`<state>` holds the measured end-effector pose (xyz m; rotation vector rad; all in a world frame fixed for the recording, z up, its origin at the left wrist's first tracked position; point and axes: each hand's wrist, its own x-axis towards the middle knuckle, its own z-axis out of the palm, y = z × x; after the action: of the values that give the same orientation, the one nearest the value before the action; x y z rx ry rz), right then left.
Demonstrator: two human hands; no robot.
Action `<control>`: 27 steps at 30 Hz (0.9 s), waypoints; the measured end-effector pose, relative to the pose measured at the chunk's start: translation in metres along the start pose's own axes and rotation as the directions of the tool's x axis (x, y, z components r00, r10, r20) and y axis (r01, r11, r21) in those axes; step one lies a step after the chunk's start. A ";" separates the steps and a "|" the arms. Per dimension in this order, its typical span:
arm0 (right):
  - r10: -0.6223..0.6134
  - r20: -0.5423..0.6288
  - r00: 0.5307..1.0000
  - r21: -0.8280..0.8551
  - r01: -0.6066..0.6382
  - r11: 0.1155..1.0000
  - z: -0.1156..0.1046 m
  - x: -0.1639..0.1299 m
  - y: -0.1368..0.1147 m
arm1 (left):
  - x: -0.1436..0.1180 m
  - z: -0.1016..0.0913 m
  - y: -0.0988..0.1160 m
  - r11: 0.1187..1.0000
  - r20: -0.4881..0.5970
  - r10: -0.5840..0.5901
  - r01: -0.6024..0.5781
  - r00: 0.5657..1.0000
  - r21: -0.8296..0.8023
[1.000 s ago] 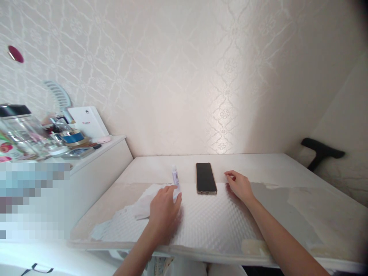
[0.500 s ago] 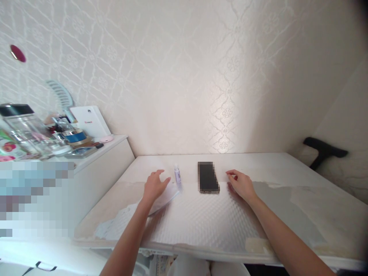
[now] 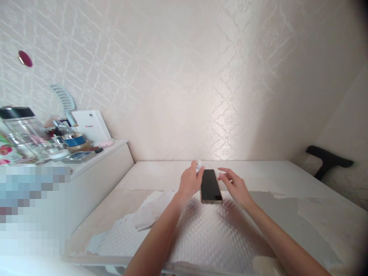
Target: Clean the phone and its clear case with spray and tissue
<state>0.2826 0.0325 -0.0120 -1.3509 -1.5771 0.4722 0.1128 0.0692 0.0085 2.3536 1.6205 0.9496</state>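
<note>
A black phone (image 3: 211, 186) lies face up on the white table (image 3: 267, 172), at the far edge of a textured white mat (image 3: 212, 234). My left hand (image 3: 189, 181) is just left of the phone's far end, closed around a small white bottle (image 3: 198, 165) whose top shows above my fingers. My right hand (image 3: 234, 184) hovers by the phone's right edge with fingers apart and holds nothing. A crumpled white tissue (image 3: 149, 209) lies on the mat to the left of my left forearm.
A white side cabinet (image 3: 109, 157) on the left carries glass jars (image 3: 23, 132), a blue tape roll (image 3: 73, 141), a white box (image 3: 90, 124) and other small items. A black chair arm (image 3: 327, 160) sticks out at the right. The wallpapered wall stands right behind the table.
My left hand left the tissue, took the small bottle and carried it right, up to the phone. My right hand lifted slightly towards the phone.
</note>
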 end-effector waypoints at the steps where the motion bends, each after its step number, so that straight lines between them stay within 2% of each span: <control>1: -0.024 0.041 0.999 0.080 0.021 0.997 0.004 0.002 -0.009 | -0.002 0.000 0.005 0.998 0.040 0.048 -0.050 0.998 0.030; 5: -0.073 0.086 0.994 0.255 0.049 0.966 0.020 0.013 -0.027 | -0.014 -0.004 0.010 0.985 0.136 0.123 -0.137 0.983 0.104; 10: -0.048 0.158 0.986 0.359 -0.012 0.933 0.024 0.016 -0.019 | -0.019 -0.009 0.005 0.985 0.188 0.115 -0.136 0.975 0.104; 14: -0.017 0.148 0.989 0.453 -0.052 0.890 0.023 0.011 -0.017 | -0.019 -0.006 0.007 0.983 0.210 0.159 -0.136 0.965 -0.121; 18: 0.037 0.176 0.984 0.534 -0.127 0.836 0.017 0.011 -0.016 | -0.019 -0.006 0.007 0.927 0.259 0.170 -0.064 0.951 -0.370; 19: 0.060 0.144 0.988 0.554 -0.131 0.822 0.012 0.012 -0.013 | -0.019 -0.007 0.005 0.910 0.272 0.167 -0.042 0.948 -0.413; 21: 0.129 -0.005 0.992 0.571 -0.103 0.814 0.000 0.018 -0.003 | -0.019 -0.011 0.000 0.876 0.287 0.155 0.003 0.945 -0.482; 23: 0.191 -0.199 0.961 0.492 -0.070 0.868 -0.013 0.023 0.014 | -0.017 -0.015 -0.007 0.831 0.302 0.116 0.075 0.946 -0.551; 24: 0.193 -0.262 0.946 0.376 -0.085 0.923 -0.019 0.026 0.023 | -0.015 -0.017 -0.009 0.795 0.318 0.087 0.127 0.944 -0.593; 26: 0.164 -0.300 0.940 0.051 -0.156 0.986 -0.025 0.028 0.039 | -0.012 -0.020 -0.013 0.681 0.368 0.024 0.254 0.929 -0.687; 27: 0.155 -0.286 0.945 -0.104 -0.192 0.976 -0.025 0.028 0.047 | -0.010 -0.020 -0.014 0.607 0.389 0.002 0.308 0.921 -0.732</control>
<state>0.3306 0.0653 -0.0259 -1.5910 -1.2822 0.2738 0.0875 0.0614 0.0141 1.5979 0.9382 0.8753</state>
